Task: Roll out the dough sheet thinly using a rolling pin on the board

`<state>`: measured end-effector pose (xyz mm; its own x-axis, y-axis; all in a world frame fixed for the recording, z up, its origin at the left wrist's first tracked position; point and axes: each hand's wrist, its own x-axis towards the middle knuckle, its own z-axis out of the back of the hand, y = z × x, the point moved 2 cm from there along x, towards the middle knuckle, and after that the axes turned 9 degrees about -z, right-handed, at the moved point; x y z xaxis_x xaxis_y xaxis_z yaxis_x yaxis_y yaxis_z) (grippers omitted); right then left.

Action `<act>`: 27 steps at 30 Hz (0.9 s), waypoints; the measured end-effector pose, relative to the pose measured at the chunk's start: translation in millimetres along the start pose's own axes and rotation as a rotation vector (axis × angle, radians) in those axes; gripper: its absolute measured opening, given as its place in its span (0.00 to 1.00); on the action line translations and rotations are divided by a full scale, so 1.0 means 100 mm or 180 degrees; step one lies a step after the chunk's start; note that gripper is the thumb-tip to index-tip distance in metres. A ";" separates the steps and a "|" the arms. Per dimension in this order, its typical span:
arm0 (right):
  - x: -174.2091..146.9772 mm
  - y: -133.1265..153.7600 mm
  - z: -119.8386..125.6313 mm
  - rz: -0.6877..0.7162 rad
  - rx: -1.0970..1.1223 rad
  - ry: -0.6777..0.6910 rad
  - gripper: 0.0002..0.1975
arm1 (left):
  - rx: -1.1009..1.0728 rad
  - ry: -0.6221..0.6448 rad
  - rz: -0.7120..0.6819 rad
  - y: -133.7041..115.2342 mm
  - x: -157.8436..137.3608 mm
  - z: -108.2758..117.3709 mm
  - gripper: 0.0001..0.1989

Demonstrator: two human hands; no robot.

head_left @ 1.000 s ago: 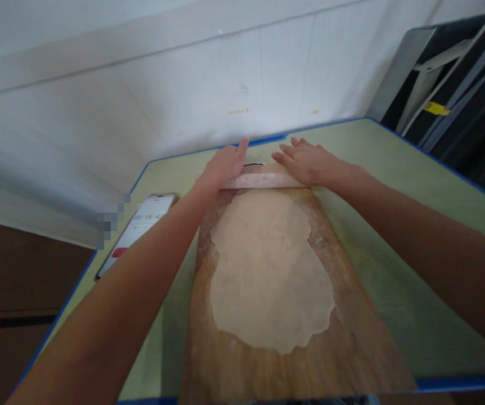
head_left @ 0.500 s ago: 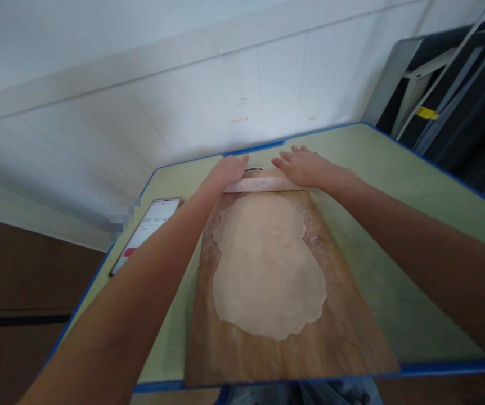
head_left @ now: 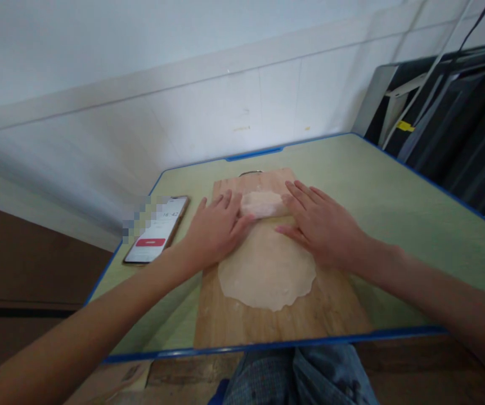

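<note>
A pale rolling pin (head_left: pixel 266 210) lies crosswise over a thin, flat sheet of dough (head_left: pixel 268 270) with an uneven edge. My left hand (head_left: pixel 218 228) lies flat over the pin's left end, fingers stretched forward and thumb pointing inward. Over the right end rests my right hand (head_left: pixel 320 222), palm down with its fingers straight. Both hands hide the pin's ends; only its middle shows between them. Dough also shows beyond the pin. Under it all is a wooden board (head_left: pixel 263 329) with a metal handle at its far end.
A phone (head_left: pixel 158 230) showing a running timer lies left of the board on the green table (head_left: pixel 377 185) with a blue rim. A white wall (head_left: pixel 209 118) stands behind the table. Dark flat panels (head_left: pixel 457 124) lean at the right.
Both hands have drawn the rolling pin back from the board's far end toward me, to about the middle of the dough. The far end of the board now shows. The camera view has shifted slightly.
</note>
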<state>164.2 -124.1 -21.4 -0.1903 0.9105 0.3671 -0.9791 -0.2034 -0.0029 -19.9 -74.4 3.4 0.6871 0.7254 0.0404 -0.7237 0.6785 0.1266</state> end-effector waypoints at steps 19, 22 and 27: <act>0.86 -0.30 -0.25 -0.0695 0.0376 0.0644 0.30 | -0.0611 -0.0228 0.0529 0.44 0.85 -0.12 0.35; 1.06 -0.43 -0.35 -0.0716 0.0500 0.0932 0.32 | -0.0753 -0.0088 0.0586 0.56 1.02 -0.14 0.37; 1.28 -0.56 -0.48 -0.0710 0.0518 0.1160 0.28 | -0.0799 -0.0032 0.0797 0.61 1.10 -0.14 0.37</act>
<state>190.7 21.2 -19.3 -0.0174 0.9998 -0.0091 -0.9805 -0.0153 0.1960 10.6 48.9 1.9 0.4860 0.8726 0.0491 -0.8622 0.4879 -0.1360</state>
